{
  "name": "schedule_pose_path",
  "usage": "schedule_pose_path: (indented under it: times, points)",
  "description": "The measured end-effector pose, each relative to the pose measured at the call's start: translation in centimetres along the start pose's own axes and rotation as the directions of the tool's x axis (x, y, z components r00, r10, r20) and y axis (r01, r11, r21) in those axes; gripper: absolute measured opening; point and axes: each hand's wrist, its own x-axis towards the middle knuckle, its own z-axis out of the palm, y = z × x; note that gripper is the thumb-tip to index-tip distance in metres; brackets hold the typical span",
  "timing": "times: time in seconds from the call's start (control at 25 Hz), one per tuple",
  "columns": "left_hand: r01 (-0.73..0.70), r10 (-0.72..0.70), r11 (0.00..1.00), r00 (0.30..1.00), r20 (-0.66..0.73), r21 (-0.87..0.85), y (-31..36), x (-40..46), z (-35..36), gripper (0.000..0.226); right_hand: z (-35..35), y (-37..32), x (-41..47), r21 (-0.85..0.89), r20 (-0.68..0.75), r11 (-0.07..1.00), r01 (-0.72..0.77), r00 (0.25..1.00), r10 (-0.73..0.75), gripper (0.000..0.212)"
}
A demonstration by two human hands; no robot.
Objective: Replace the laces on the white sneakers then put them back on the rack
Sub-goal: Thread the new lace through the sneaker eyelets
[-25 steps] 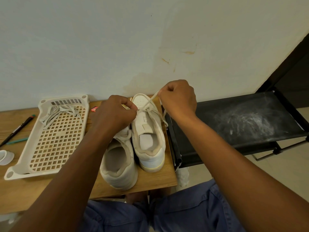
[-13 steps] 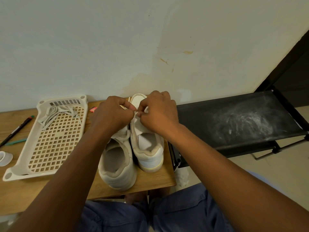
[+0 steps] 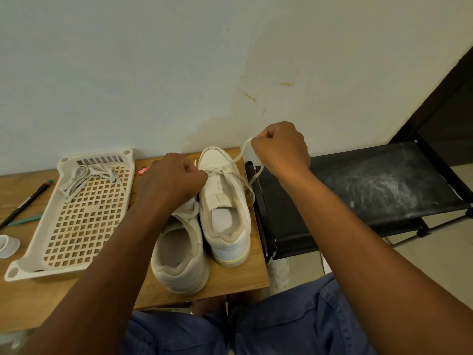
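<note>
Two white sneakers stand side by side on the wooden table (image 3: 230, 280), toes to the wall. The right sneaker (image 3: 225, 201) has a white lace (image 3: 239, 156) threaded near its toe. My right hand (image 3: 280, 147) pinches one end of that lace and holds it up and to the right, above the sneaker's toe. My left hand (image 3: 171, 179) pinches the lace's other end at the sneaker's left eyelets, and it covers the front of the left sneaker (image 3: 179, 252). A loose tail of lace hangs over the right sneaker's outer side.
A white plastic grid tray (image 3: 76, 226) at the left holds a bundle of loose grey laces (image 3: 87, 175). Pens (image 3: 25, 203) and a small white cap (image 3: 6, 245) lie at the far left. A black shoe rack shelf (image 3: 371, 190), dusty, stands right of the table.
My right hand went from the eyelets beside the left hand up and to the right, drawing the lace out taut. The left hand stayed at the sneaker's left side.
</note>
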Motion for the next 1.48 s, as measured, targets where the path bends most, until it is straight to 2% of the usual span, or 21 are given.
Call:
schedule_pose_path:
  times: [0.08, 0.16, 0.24, 0.32, 0.44, 0.52, 0.68, 0.88, 1.0, 1.08, 1.12, 1.24, 1.28, 1.4, 1.48]
  points:
    - [-0.035, 0.035, 0.999, 0.999, -0.024, -0.031, 0.2, -0.3, 0.1, 0.013, 0.3, 0.5, 0.3, -0.163, 0.164, 0.987, 0.009, 0.986, 0.018, 0.007]
    - [-0.112, 0.109, 0.989, 0.993, -0.036, -0.093, 0.7, -0.8, 0.4, 0.028, 1.0, 0.6, 0.0, -0.235, 0.243, 0.970, 0.067, 0.970, -0.008, 0.022]
    - [-0.179, 0.175, 0.979, 0.983, -0.048, -0.102, 1.2, -1.1, 0.9, 0.045, 1.6, 0.1, -0.6, -0.215, 0.280, 0.967, 0.137, 0.957, -0.073, 0.031]
    - [-0.227, 0.225, 0.972, 0.973, -0.050, -0.058, 1.6, -1.3, 1.4, 0.049, 2.3, -0.3, -0.9, -0.195, 0.358, 0.967, 0.163, 0.930, -0.084, 0.040]
    - [-0.275, 0.277, 0.961, 0.960, -0.053, 0.036, 1.7, -1.2, 2.1, 0.051, 3.0, -0.2, -0.8, -0.152, 0.448, 0.984, 0.093, 0.894, -0.016, 0.031]
    - [-0.284, 0.290, 0.955, 0.955, -0.055, 0.089, 1.6, -1.1, 2.6, 0.048, 2.9, 0.0, -0.4, -0.100, 0.439, 0.994, 0.039, 0.898, 0.010, 0.023]
    - [-0.244, 0.258, 0.957, 0.963, -0.073, 0.159, 1.6, -0.7, 3.8, 0.027, 2.6, -0.2, -0.2, -0.072, 0.415, 0.997, -0.033, 0.908, 0.060, 0.016]
    - [-0.223, 0.252, 0.956, 0.957, -0.145, 0.192, 1.6, -0.6, 3.9, 0.019, 3.1, 0.1, 0.2, -0.107, 0.378, 0.994, 0.000, 0.925, 0.041, 0.016]
    - [-0.124, 0.125, 0.992, 0.961, -0.246, 0.018, 1.3, -0.1, 2.9, 0.011, 3.2, 0.1, 0.3, -0.114, 0.374, 0.993, 0.020, 0.927, 0.025, 0.018]
    - [-0.037, 0.001, 0.989, 0.970, -0.243, -0.142, 0.8, 0.2, 1.9, 0.005, 3.1, 0.2, 0.4, -0.112, 0.381, 0.994, 0.015, 0.924, 0.029, 0.019]
    - [-0.026, -0.015, 0.983, 0.975, -0.223, -0.180, 0.8, 0.1, 1.4, 0.013, 3.1, 0.2, 0.4, -0.110, 0.381, 0.994, 0.017, 0.924, 0.026, 0.019]
    - [-0.147, 0.128, 0.984, 0.976, -0.177, -0.099, 1.3, -0.3, 1.1, 0.047, 3.2, 0.2, 0.4, -0.110, 0.378, 0.993, 0.038, 0.926, 0.006, 0.020]
    - [-0.185, 0.171, 0.980, 0.971, -0.167, -0.069, 1.5, -0.3, 1.4, 0.050, 3.3, 0.2, 0.4, -0.110, 0.376, 0.993, 0.048, 0.927, -0.003, 0.020]
    - [-0.192, 0.198, 0.980, 0.971, -0.134, 0.055, 1.5, 0.0, 2.6, 0.035, 3.4, 0.3, 0.4, -0.117, 0.373, 0.991, 0.069, 0.928, -0.020, 0.021]
    - [-0.177, 0.195, 0.977, 0.967, -0.161, 0.121, 1.4, -0.2, 3.1, 0.021, 3.6, 0.4, 0.5, -0.120, 0.371, 0.990, 0.077, 0.928, -0.028, 0.021]
